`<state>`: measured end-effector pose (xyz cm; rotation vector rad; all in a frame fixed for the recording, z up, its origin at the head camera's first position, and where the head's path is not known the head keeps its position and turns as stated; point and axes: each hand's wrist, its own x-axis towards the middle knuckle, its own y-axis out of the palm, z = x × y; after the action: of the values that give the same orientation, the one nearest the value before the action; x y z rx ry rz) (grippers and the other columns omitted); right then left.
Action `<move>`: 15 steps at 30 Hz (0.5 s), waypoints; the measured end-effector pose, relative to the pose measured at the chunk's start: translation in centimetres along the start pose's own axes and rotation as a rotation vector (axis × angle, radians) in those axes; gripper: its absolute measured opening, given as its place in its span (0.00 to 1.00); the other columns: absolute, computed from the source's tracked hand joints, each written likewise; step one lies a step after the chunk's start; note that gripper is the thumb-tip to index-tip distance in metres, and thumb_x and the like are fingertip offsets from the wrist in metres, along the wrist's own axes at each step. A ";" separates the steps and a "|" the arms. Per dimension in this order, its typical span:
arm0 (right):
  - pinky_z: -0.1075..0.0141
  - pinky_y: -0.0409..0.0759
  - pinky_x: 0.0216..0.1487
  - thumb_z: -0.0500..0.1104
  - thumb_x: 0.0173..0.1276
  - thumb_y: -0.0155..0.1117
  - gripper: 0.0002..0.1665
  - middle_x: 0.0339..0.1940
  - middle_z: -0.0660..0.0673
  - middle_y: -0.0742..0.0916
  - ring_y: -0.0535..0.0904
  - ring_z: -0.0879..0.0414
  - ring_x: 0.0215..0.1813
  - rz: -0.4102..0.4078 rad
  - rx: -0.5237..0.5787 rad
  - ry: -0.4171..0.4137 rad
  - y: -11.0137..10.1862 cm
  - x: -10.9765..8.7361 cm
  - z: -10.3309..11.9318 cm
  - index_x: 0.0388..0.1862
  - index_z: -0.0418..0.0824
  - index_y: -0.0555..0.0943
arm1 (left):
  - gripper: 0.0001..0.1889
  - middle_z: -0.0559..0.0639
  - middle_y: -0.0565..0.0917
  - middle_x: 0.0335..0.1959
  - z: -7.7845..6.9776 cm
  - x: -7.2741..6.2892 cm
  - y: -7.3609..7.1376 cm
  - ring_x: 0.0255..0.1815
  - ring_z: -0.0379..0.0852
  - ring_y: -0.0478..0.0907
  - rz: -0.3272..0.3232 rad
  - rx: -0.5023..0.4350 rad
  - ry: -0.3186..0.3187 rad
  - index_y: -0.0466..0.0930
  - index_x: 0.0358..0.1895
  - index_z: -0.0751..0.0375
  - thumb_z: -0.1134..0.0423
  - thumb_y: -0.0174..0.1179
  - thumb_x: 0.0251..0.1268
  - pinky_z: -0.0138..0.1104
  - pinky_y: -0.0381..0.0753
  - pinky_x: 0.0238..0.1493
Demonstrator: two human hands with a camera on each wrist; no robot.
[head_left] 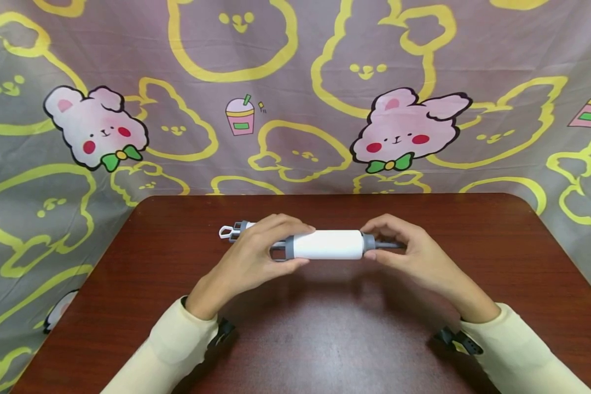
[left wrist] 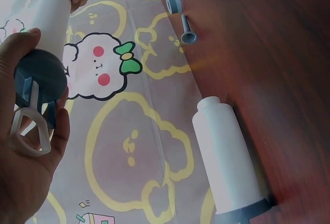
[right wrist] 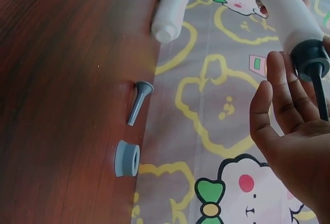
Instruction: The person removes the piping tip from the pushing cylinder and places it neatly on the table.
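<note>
Both hands hold a large white syringe (head_left: 327,244) level in front of me. My left hand (head_left: 246,257) grips its rear end, thumb and fingertips on the barrel near the grey rear cap (left wrist: 41,74). A white plunger loop (left wrist: 46,140) shows by the palm in the left wrist view. At the front, my right hand (head_left: 423,257) pinches the grey collar (head_left: 369,242) between thumb and index finger, its other fingers spread loosely. The long thin grey nozzle (right wrist: 319,87) points toward the right palm.
Behind the hands, a second white syringe barrel (left wrist: 227,157) lies on the wooden table (head_left: 325,339), mostly hidden in the head view. Right of it lie a small grey funnel-ended nozzle (right wrist: 138,103) and a grey collar ring (right wrist: 127,158). A patterned cloth (head_left: 295,98) hangs behind the table.
</note>
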<state>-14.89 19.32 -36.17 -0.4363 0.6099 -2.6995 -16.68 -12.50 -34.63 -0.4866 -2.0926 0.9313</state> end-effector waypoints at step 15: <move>0.68 0.84 0.44 0.36 0.73 0.70 0.15 0.46 0.48 0.88 0.86 0.56 0.44 -0.026 0.003 -0.044 -0.1 0.0 -0.2 0.56 0.44 0.82 | 0.25 0.43 0.86 0.56 0.0 0.1 0.1 0.57 0.40 0.82 -0.005 0.002 0.014 0.86 0.60 0.51 0.58 0.80 0.57 0.38 0.82 0.56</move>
<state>-15.02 19.46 -36.33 -0.5043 0.5924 -2.7069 -16.71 -12.37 -34.61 -0.4853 -2.0797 0.9245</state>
